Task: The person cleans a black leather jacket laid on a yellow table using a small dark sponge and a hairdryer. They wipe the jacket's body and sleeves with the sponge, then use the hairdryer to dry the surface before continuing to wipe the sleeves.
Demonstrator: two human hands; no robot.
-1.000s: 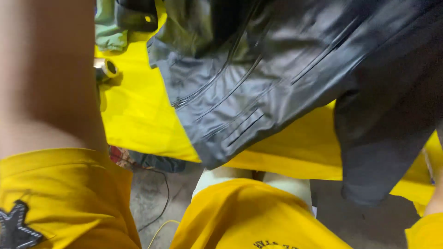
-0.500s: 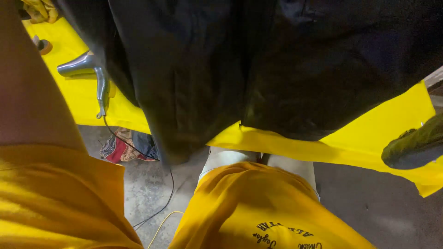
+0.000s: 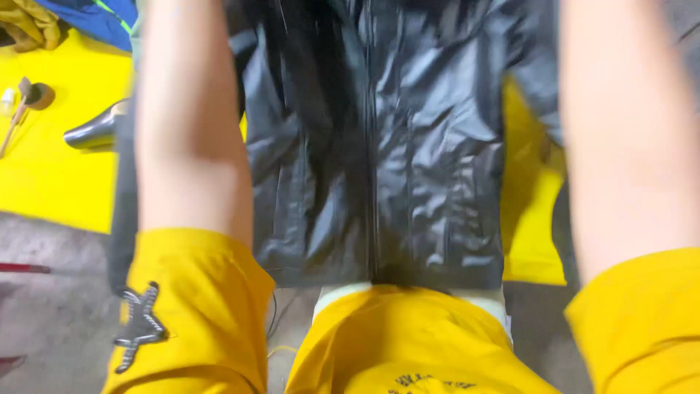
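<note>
Yellow shirt [image 3: 408,343]: one, right under the camera, on the person's own body.
Sleeves: two, both yellow. The left sleeve [image 3: 193,306] has one dark star patch [image 3: 140,326] on it.
Arms: two bare arms reach up out of the top of the picture. The left arm [image 3: 191,138] is on one side, the right arm [image 3: 623,138] on the other.
Hands: both are out of view above the top edge, so I cannot tell if they are shut or spread.
Black jacket [image 3: 386,146]: one, shiny and crinkled, hanging between the two arms. Its zip runs down the middle. The bottom hem is just above the shirt.
Yellow table cover [image 3: 58,175]: one, behind the jacket.
On the cover: one shiny metal iron [image 3: 95,133] and one small brush [image 3: 28,98].
Far corner: one blue cloth [image 3: 95,14] and one mustard cloth [image 3: 29,25].
Floor [image 3: 51,321]: grey, below the cover.
</note>
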